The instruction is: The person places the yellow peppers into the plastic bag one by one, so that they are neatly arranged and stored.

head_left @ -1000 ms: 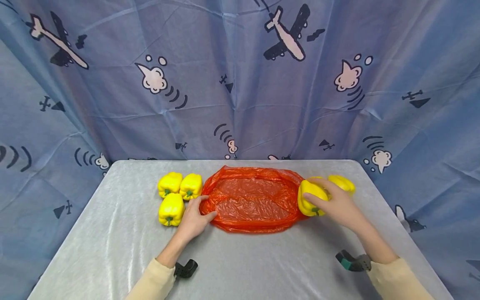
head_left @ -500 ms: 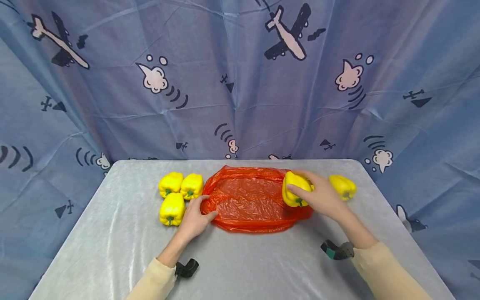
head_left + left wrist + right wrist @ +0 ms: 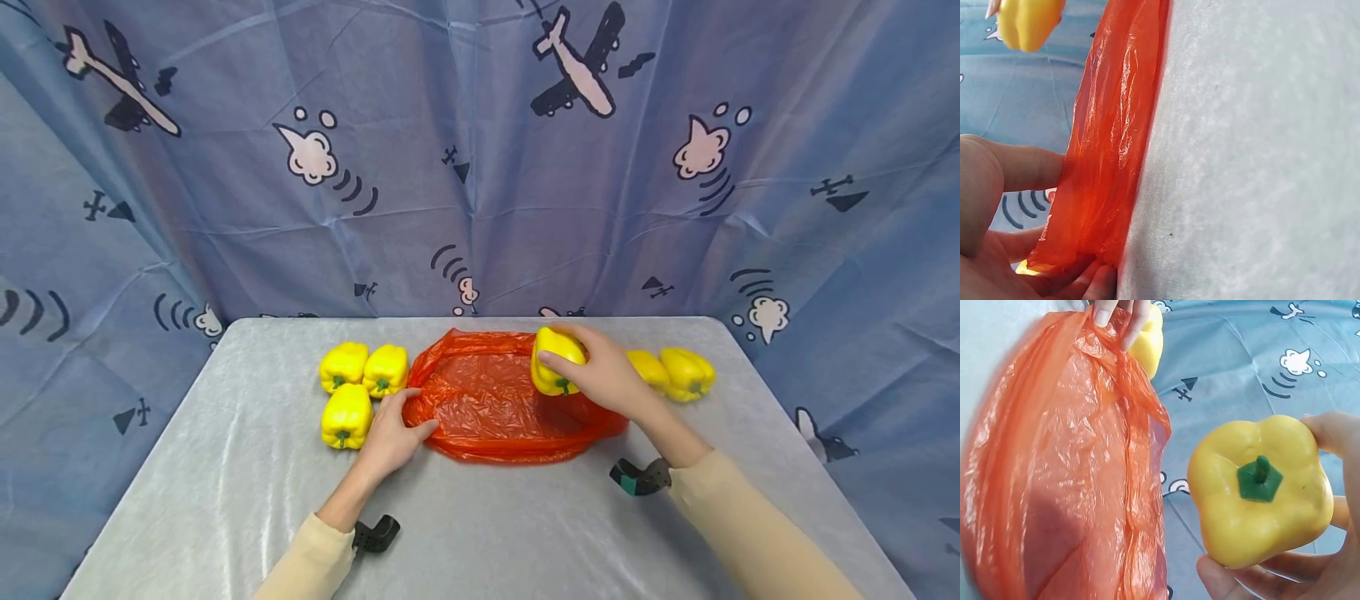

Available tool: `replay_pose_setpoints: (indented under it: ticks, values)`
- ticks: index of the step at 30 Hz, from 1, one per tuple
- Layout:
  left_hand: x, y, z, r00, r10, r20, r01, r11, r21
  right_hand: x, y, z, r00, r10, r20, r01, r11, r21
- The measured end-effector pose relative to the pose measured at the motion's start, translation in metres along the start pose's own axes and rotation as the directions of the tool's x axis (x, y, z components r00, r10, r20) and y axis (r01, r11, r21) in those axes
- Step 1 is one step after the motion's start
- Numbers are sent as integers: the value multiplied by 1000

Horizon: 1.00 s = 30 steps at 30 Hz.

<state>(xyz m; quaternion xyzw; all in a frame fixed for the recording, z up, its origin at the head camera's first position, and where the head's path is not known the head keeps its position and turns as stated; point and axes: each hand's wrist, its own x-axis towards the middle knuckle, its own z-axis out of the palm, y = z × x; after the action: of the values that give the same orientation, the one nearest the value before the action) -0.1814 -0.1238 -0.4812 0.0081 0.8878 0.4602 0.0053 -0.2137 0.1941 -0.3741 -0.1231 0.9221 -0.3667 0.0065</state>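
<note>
A red plastic bag (image 3: pixel 487 392) lies spread with its mouth open in the middle of the table. My left hand (image 3: pixel 392 437) grips its left rim, thumb on the inner side and fingers outside; the left wrist view shows the thin film (image 3: pixel 1116 125) between them. Over the bag's right half, my right hand (image 3: pixel 603 375) holds a yellow bell pepper (image 3: pixel 555 362). Seen from the right wrist, that bell pepper (image 3: pixel 1260 494) has its green stem toward the camera, with thumb and fingers round its sides.
Several yellow bell peppers (image 3: pixel 347 417) sit in a cluster left of the bag. Two other yellow peppers (image 3: pixel 688 373) lie to its right, one partly behind my right hand. A blue patterned curtain (image 3: pixel 480 167) hangs behind the pale table (image 3: pixel 487 533).
My right hand has carried the yellow bell pepper leftward from the bag's right edge to over the bag, uncovering the peppers on the right. The left hand stays on the rim.
</note>
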Motion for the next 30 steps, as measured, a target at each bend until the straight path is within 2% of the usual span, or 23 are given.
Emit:
replay_pose_setpoints:
  ticks: [12, 20, 30]
  values:
    - [1, -1, 0, 1000, 2, 6, -2, 1000, -4, 27, -17, 22, 999, -26, 18, 25, 996, 80]
    - [0, -1, 0, 1000, -9, 11, 9, 1000, -2, 44, -22, 42, 997, -70, 16, 69, 997, 23]
    - [0, -2, 1, 1000, -6, 4, 6, 1000, -7, 66, -19, 66, 995, -64, 73, 60, 996, 61]
